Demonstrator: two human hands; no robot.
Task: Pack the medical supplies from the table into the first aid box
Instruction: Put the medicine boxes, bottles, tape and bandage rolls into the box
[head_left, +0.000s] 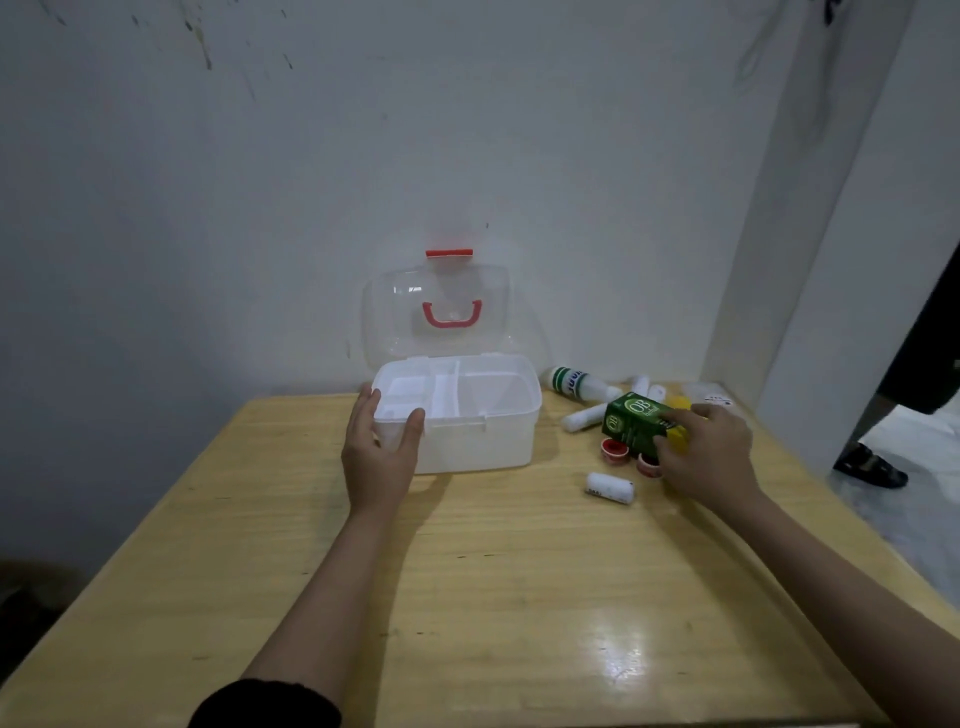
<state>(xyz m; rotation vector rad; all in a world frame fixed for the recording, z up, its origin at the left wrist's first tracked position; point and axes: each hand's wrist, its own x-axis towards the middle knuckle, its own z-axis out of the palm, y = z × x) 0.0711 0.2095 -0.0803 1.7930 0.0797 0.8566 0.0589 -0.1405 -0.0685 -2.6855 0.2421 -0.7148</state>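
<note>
Holding: my left hand (382, 452) grips the box (467, 415) at its near left corner, thumb on the front rim, fingers over the left edge.
Grasping: my right hand (709, 454) closes on one green carton (631, 423), raised and tilted above the other supplies.
Box: one, white, on the table (467, 597) against the wall; its clear lid (436, 312) stands upright, one red handle (451, 315) showing through it and one red latch (449, 253) on top.
Tray: one divided insert (415, 392) sits in the box's left part; I cannot count its compartments.
Rolls: two red-rimmed tape rolls (615, 449) lie under the carton, one partly behind my hand.
Bandages: one wrapped roll (610, 487) lies nearest me; one longer white roll (584, 418) lies by the carton.
Bottle: one, white with a green band (576, 383), on its side.
Hidden: a yellow item (678, 402) and small white pieces behind the carton are too blurred to name.
</note>
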